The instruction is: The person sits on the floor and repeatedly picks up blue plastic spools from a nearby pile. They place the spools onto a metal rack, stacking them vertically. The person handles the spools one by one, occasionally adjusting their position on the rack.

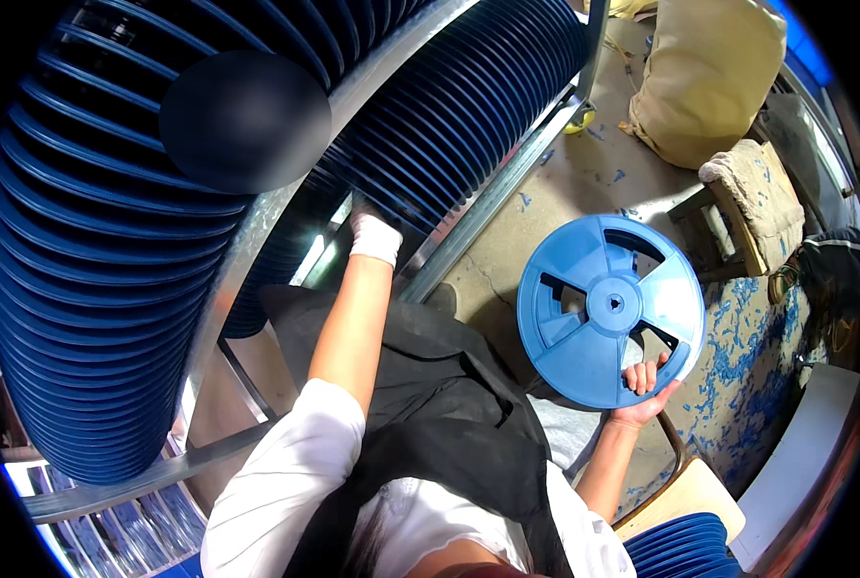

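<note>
My right hand (642,393) grips the rim of a light blue plastic reel (570,352), its fingers curled through one of the cut-out windows. The reel's round face with a small centre hole is turned up toward me. White covering shows on my left hand (373,234), which reaches to the lower end of a row of dark blue reels (459,111) on a metal rack. The fingers of that hand are hidden among the rims and shadow, so what they touch is unclear.
Another long stack of dark blue reels (103,241) fills the left side. Metal rack rails (502,193) run beside the rows. A padded stool (753,207) and a bulging tan sack (709,77) stand at right. Blue scraps (738,356) litter the floor; more reels (685,549) lie lower right.
</note>
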### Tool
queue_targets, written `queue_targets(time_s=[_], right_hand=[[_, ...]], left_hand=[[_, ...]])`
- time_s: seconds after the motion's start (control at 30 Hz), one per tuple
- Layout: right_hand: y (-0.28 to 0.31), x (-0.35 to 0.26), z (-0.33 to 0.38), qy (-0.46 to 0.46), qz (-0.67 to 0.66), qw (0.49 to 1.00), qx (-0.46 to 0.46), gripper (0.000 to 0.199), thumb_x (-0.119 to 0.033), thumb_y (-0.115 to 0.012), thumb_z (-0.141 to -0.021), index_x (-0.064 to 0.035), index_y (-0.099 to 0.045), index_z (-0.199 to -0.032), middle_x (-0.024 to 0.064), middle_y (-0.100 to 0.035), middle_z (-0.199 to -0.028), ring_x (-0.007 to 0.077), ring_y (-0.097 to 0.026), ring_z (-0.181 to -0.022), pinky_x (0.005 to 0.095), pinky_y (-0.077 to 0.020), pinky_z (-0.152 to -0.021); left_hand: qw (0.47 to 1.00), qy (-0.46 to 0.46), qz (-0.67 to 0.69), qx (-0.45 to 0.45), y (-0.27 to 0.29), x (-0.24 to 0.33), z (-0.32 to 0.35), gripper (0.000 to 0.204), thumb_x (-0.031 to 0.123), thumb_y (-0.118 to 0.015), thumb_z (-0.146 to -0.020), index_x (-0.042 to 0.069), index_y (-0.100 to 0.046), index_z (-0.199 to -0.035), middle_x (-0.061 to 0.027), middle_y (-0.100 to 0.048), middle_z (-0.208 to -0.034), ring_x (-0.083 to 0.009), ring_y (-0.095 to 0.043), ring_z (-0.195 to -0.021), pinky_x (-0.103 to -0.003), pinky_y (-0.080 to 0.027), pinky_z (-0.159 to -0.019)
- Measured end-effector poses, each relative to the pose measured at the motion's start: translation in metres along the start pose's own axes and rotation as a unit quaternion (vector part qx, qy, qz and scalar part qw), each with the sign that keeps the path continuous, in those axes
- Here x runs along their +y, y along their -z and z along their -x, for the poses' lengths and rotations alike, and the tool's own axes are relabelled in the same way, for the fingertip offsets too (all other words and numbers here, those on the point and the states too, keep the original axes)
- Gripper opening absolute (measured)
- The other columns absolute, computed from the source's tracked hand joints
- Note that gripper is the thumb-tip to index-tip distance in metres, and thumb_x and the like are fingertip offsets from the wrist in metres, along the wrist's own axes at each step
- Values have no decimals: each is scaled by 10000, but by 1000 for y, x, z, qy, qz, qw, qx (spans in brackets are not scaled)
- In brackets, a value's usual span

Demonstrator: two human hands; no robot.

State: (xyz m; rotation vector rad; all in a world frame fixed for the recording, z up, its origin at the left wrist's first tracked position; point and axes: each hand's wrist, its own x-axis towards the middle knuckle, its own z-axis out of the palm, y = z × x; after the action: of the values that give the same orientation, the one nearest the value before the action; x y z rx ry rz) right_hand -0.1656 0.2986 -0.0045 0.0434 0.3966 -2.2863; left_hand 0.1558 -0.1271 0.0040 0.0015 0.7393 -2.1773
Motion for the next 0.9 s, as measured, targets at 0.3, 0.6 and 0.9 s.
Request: queue_targets(time_s=[0.3,0.6,0.9], right_hand=[[14,-16,8,-7,-56,998,-26,511,-476,-561,-888,-40,-538,-1154,-44,-300,-571,67,-279,-466,230,-244,-460],[1,-12,30,37,-62,996,53,567,-497,-613,-841,-55,-527,-1185,-39,-347,-599,84,-342,-531,255,-303,-551],[-7,-1,41,49,-18,997,50,584,-520,-549,-871,-107,-468,-1276,2,-455,-733,143,-431,-687,339,-389,-731]], left_hand=[[755,-272,-492,337,63,-158,104,533,382,-546,-893,199,-420,-1377,-95,-311,-1479,-279,-257,-1369,-420,-159,-1114],[678,-100,-721,99,84,-221,94,440,183,-549,-927,17,-459,-1325,-97,-469,-1333,-188,-402,-1278,-300,-248,-1082],[150,-152,-967,-141,94,-244,69,477,248,-601,-879,-12,-500,-1266,-216,-562,-1182,-346,-538,-1094,-414,-411,-955]])
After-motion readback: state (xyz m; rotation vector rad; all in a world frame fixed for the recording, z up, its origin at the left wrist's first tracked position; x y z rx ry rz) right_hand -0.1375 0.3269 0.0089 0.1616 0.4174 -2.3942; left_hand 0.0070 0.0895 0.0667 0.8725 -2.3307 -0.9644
